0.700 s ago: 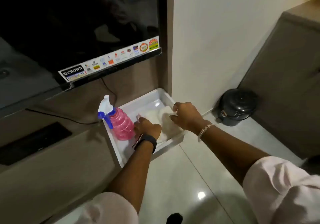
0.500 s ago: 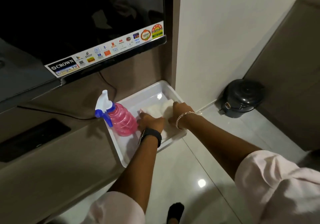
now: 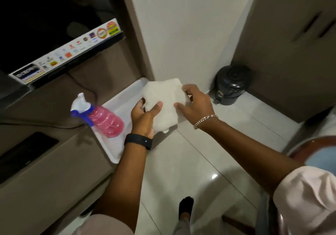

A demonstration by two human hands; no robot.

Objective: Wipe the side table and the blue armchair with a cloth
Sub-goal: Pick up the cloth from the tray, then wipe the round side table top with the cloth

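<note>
Cloth: white cloth [image 3: 164, 100] held up between both hands, above the right end of the white tray [image 3: 116, 107]
Left hand: left hand [image 3: 144, 116] grasps the cloth's lower left, thumb on top; black band at the wrist
Right hand: right hand [image 3: 195, 103] grips the cloth's right edge; chain bracelet at the wrist
Tray: on the brown bench [image 3: 54, 162]; pink spray bottle [image 3: 101, 117] lying in it
Floor: black bin [image 3: 232, 85] by the wall

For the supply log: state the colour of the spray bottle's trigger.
Blue, on the pink spray bottle, under a white nozzle; head view.
</note>
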